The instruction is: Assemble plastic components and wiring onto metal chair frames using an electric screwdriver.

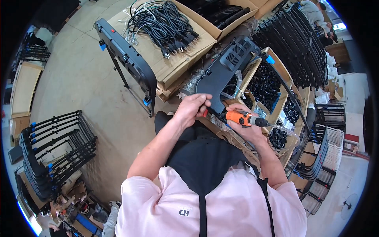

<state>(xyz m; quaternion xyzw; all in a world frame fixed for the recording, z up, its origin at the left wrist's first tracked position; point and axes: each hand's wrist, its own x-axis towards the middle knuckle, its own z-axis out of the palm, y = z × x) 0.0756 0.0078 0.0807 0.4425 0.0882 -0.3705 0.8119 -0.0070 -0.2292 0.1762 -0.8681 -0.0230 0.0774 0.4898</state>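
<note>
My right hand (246, 128) is wrapped round an orange and black air screwdriver (236, 117), with a clear hose (287, 130) running from its back end. The tool points left, toward my left hand (193, 108). My left fingers are curled in a pinch beside the near end of a black plastic housing (213, 81) with a vented bulge. Whatever they pinch is hidden or too small to name. A small red piece (205, 113) shows just below those fingers. The tool's tip lies by the housing's near end; whether it touches anything cannot be made out.
Wooden bins (290, 81) of small black parts stand to the right. Bundled black power cables (162, 27) lie on a cardboard box (173, 71) ahead. Another black housing on legs (130, 59) stands left of it. Stacked black frames (59, 150) stand at left, more (292, 43) at far right.
</note>
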